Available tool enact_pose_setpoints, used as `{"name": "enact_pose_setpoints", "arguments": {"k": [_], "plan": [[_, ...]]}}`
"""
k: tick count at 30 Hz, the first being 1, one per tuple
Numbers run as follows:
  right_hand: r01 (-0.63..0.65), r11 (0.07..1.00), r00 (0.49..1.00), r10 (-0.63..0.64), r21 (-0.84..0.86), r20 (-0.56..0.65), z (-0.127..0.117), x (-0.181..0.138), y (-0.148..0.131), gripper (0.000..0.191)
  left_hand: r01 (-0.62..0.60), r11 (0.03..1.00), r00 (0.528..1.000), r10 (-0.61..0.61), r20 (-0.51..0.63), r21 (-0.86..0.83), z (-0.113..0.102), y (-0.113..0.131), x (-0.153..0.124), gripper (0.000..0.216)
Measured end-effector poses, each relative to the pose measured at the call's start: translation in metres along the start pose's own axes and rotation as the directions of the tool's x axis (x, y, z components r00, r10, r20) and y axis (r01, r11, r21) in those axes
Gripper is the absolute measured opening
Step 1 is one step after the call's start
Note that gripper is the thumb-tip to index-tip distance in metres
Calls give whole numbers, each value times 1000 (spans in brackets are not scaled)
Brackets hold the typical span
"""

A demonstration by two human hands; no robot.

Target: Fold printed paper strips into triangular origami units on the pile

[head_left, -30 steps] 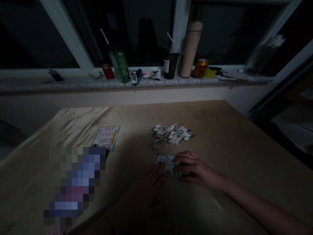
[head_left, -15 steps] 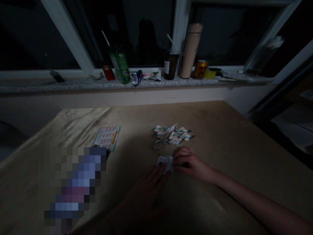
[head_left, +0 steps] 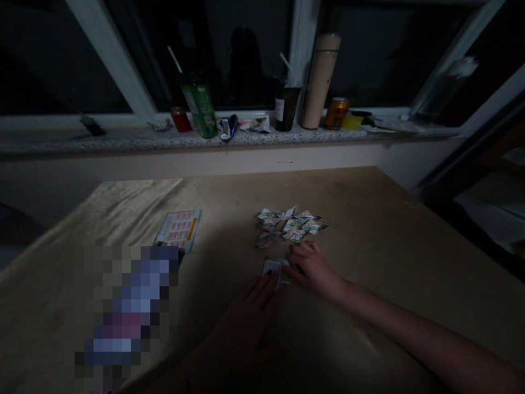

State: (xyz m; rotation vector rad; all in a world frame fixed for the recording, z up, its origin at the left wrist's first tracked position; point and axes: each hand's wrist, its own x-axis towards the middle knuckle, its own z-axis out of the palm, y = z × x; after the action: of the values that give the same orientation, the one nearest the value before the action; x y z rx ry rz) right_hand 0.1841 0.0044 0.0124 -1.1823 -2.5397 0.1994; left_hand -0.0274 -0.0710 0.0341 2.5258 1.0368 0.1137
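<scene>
A small printed paper piece [head_left: 273, 269] lies on the tan table [head_left: 369, 230] between my hands, partly folded. My left hand [head_left: 250, 306] rests flat with its fingertips on the paper's near edge, fingers stretched out. My right hand [head_left: 312, 266] presses on the paper's right side with curled fingers, pinching its edge. Just beyond lies a pile of several folded printed paper pieces [head_left: 289, 225]. The scene is dim.
A printed sheet with red squares [head_left: 178, 229] lies left of centre. A blurred patch [head_left: 123, 306] covers the near left. The windowsill [head_left: 123, 139] holds a green bottle [head_left: 200, 109], red cup [head_left: 180, 119], dark bottle [head_left: 286, 106], tall beige cylinder [head_left: 319, 82] and orange can [head_left: 336, 113].
My right hand has slid left and away across the paper, folding its right part over so the piece looks narrower. My left hand has stayed on the near edge.
</scene>
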Motion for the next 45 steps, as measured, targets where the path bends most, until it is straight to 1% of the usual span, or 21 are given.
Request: {"name": "enact_pose_setpoints", "arguments": {"k": [6, 12, 18, 23, 27, 33, 40, 45], "plan": [[-30, 1000, 999, 30, -6, -10, -2, 0, -3, 25, 11, 1000, 1000, -11, -14, 17, 2, 1, 0, 81], [-3, 1000, 1000, 3, 0, 20, -5, -2, -3, 24, 28, 999, 1000, -28, -6, 29, 3, 1, 0, 82], [-75, 996, 997, 74, -50, -22, 2, 0, -5, 23, 29, 999, 999, -29, 21, 26, 0, 2, 1, 78], [-71, 994, 997, 69, -81, -29, 3, 0, -7, 21, 27, 999, 999, -28, 23, 30, 1, 2, 2, 77], [-74, 990, 997, 72, -121, -23, 3, 1, -8, 18, 34, 999, 999, -35, 22, 13, 3, 2, 1, 82], [-76, 988, 997, 76, -132, -11, 1, 0, -9, 18, 66, 996, 998, -67, -23, -57, 3, 0, -1, 92], [-83, 987, 997, 81, -138, -17, 1, 1, -9, 18, 18, 999, 1000, -18, -6, -35, 2, -1, 0, 75], [-79, 987, 997, 77, -143, -18, 1, 0, -9, 17, 20, 1000, 1000, -20, 12, 1, 1, 0, 1, 76]]}}
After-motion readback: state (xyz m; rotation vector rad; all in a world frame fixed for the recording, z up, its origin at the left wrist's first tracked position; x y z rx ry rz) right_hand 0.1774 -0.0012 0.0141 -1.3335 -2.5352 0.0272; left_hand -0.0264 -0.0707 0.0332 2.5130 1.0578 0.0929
